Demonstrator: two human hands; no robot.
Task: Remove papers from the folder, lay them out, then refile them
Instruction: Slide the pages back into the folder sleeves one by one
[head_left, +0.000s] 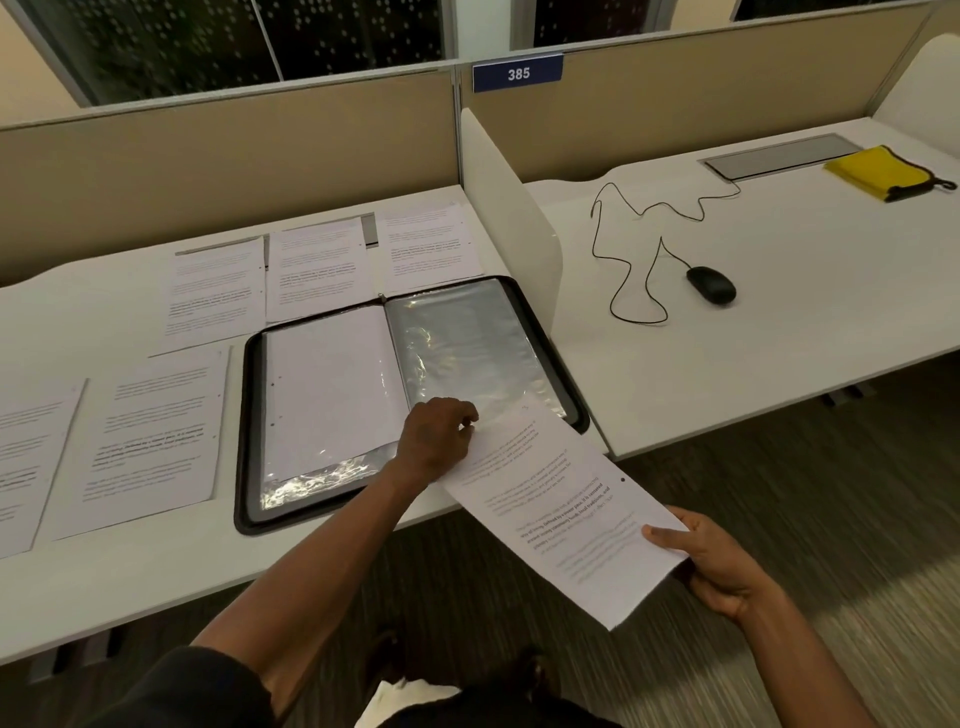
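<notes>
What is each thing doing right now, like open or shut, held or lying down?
folder: open, flat on desk
held sheet: partly in the right sleeve, gripped by both hands
left hand: pinching the sheet's top
right hand: holding the sheet's bottom
laid-out sheets: flat on desk
mouse: idle, untouched

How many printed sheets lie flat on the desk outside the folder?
5: three in a row behind the folder, at left, middle and right; two left of it, near and far left. More may be cropped.
</notes>
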